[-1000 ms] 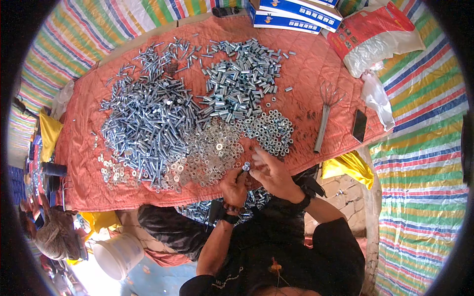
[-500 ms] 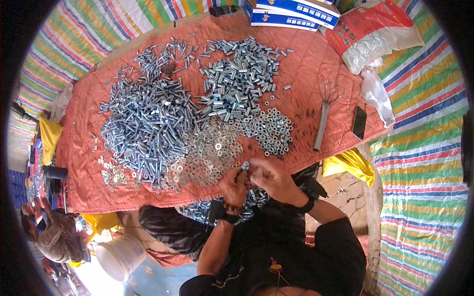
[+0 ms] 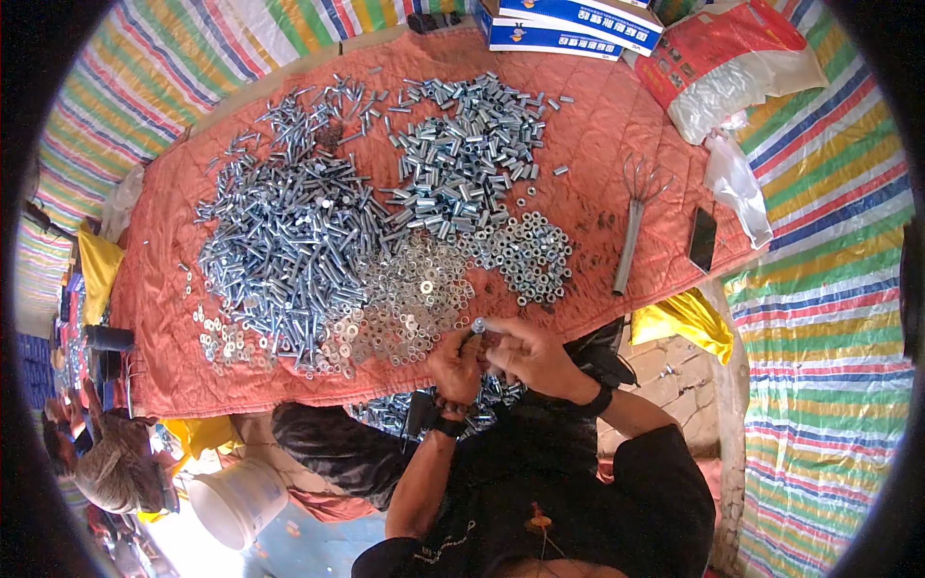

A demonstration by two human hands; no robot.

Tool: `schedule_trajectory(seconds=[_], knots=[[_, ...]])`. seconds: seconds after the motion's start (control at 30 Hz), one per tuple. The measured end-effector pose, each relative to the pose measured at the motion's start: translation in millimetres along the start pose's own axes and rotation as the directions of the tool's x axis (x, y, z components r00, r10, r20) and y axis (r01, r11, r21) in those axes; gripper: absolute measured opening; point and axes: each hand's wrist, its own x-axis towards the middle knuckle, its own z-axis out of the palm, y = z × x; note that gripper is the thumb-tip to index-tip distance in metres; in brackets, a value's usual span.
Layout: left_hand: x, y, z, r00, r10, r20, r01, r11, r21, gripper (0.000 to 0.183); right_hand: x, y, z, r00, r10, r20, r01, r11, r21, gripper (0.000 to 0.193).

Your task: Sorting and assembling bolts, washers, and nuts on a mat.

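Note:
My left hand (image 3: 455, 368) is closed on a small metal bolt (image 3: 478, 326), held upright at the table's near edge with its top end showing above the fingers. My right hand (image 3: 541, 361) is just to the right, its index finger stretched to the bolt's top and the other fingers loosely bent; I see nothing gripped in it. Beyond both hands lie a heap of flat washers (image 3: 424, 289), a patch of hex nuts (image 3: 535, 252), a pile of metal sleeves (image 3: 472, 144) and a large pile of bolts (image 3: 284, 231).
A red quilted cloth (image 3: 597, 116) covers the table. On its right are a wire-pronged tool (image 3: 628, 236), a phone (image 3: 702, 239) and plastic bags (image 3: 737, 183). Blue-white boxes (image 3: 568, 39) stand at the back. More metal pieces (image 3: 385, 414) lie below the near edge; a white bucket (image 3: 236, 501) stands lower left.
My right index finger, blurred above the bolt before, has come down against its top. My left hand keeps its hold in nearly the same place.

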Motion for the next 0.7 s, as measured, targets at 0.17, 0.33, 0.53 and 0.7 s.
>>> schedule_trajectory(seconds=[0.17,0.33,0.53,0.7], knots=[[3.2,4.0,1.0,0.999,0.031,0.02,-0.031,0.999,0.012,0.012,10.8,5.7,-3.9,0.986,-0.152,-0.064,0.136,0.969,-0.207,0.033],[-8.7,5.3,-7.5,0.954,-0.137,0.267,0.158,0.986,-0.06,0.013,5.9,1.3,-21.2,0.997,0.015,-0.072,-0.025,0.989,-0.144,0.022],[-31.2,-6.7,-25.6,0.837,-0.16,0.523,0.082,0.982,0.17,0.016,80.6,26.2,-117.9,0.802,-0.442,-0.402,0.052,0.722,-0.69,0.023],[-43.3,-14.5,-38.3,0.802,-0.076,0.592,-0.068,0.974,0.217,0.02,153.1,39.5,-196.0,0.767,-0.316,-0.558,-0.236,0.669,-0.704,0.042]])
